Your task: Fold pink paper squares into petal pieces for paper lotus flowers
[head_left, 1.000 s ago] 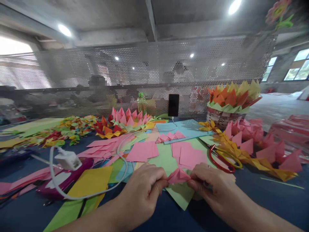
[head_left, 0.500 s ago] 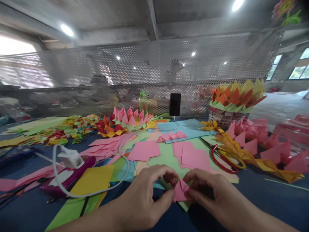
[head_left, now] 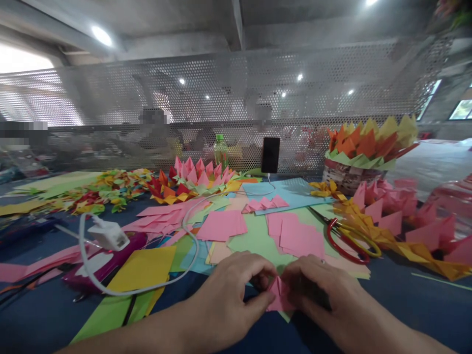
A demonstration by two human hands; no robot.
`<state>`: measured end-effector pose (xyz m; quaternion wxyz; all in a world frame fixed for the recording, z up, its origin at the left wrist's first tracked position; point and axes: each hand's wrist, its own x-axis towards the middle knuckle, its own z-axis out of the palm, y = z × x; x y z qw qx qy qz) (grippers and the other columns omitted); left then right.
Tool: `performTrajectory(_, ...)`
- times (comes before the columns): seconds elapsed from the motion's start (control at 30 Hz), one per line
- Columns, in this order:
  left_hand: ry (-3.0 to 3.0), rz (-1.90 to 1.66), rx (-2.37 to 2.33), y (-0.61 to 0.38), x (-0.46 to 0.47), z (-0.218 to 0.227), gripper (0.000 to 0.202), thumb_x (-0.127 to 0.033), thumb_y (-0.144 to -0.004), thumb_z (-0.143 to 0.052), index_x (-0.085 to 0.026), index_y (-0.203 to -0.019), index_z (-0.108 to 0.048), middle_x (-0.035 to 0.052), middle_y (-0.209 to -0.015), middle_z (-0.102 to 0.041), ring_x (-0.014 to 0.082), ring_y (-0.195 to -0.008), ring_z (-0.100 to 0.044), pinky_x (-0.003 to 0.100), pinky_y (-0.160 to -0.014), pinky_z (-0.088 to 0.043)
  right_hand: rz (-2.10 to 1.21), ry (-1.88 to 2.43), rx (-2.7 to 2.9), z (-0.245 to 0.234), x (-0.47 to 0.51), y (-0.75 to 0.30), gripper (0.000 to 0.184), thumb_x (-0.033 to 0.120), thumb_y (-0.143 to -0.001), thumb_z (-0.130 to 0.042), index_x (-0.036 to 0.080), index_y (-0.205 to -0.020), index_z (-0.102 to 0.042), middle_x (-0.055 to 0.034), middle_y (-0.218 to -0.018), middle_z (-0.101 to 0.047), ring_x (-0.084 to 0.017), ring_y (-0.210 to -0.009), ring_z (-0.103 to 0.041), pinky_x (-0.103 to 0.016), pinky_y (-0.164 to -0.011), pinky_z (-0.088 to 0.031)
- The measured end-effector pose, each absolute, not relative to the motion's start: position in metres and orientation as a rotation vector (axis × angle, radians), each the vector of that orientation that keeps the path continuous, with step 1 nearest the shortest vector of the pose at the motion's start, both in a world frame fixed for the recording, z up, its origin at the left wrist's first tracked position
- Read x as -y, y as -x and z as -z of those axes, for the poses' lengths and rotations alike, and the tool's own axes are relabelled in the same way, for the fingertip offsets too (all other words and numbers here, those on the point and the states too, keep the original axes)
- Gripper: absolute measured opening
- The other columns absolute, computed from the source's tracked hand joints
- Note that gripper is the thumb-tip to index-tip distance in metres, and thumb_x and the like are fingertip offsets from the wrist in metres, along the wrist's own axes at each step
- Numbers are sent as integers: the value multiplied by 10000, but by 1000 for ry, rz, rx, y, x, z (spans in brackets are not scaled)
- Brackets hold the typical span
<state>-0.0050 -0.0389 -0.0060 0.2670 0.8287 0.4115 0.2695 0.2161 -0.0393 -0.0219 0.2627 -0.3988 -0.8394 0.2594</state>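
Between my two hands is a small folded piece of pink paper, partly covered by my fingers. My left hand pinches its left side with thumb and forefinger. On the other side my right hand grips it, thumb low and fingers curled over the top. Just beyond my hands lie a stack of pink paper squares and another pink stack, on light green sheets. A short row of folded pink triangles rests farther back.
Red and yellow-handled scissors lie to the right, beside chains of folded pink and orange paper. A white charging cable loops across the left from a plug on a purple power strip. A phone leans against the perforated metal screen.
My right fingers have closed over the top of the pink paper, hiding more of its right side. The camera view has shifted slightly.
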Motion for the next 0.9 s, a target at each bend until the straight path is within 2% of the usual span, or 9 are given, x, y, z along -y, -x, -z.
performTrajectory(0.27,-2291,-723,-1099,5,40,5,166,-97,-815,-597,-220,-926,-588,-30,-863,-614,136,-812,-556,268,-761,-412,-702,1135,2274,23,39,-215,207,37,-825,-534,233,-870,-582,17,-875,-638,-145,-810,-578,-252,-687,-421)
performTrajectory(0.5,-2311,-733,-1092,5,40,8,175,-107,-822,-606,-229,-945,-587,-36,-875,-617,137,-826,-562,271,-766,-411,-729,1145,2255,21,40,-215,210,44,-834,-541,237,-912,-571,19,-889,-634,-140,-806,-573,-249,-682,-419)
performTrajectory(0.67,-2322,-754,-1078,5,41,8,179,-117,-833,-602,-231,-971,-590,-31,-876,-620,140,-820,-566,276,-772,-420,-698,1131,2276,21,40,-215,172,56,-845,-550,227,-848,-565,24,-861,-620,-137,-808,-564,-244,-683,-410)
performTrajectory(0.8,-2350,-840,-1014,6,41,7,269,-94,-839,-603,-238,-1065,-589,-14,-975,-629,147,-919,-570,274,-828,-426,-694,1150,2276,20,40,-216,151,74,-862,-545,224,-857,-559,24,-857,-611,-130,-777,-558,-242,-665,-408)
performTrajectory(0.9,-2390,-884,-951,6,40,5,215,-101,-873,-580,-233,-1041,-603,-7,-975,-627,142,-929,-567,267,-823,-425,-686,1157,2284,22,40,-215,143,82,-865,-554,224,-867,-561,21,-865,-616,-136,-793,-564,-246,-677,-413)
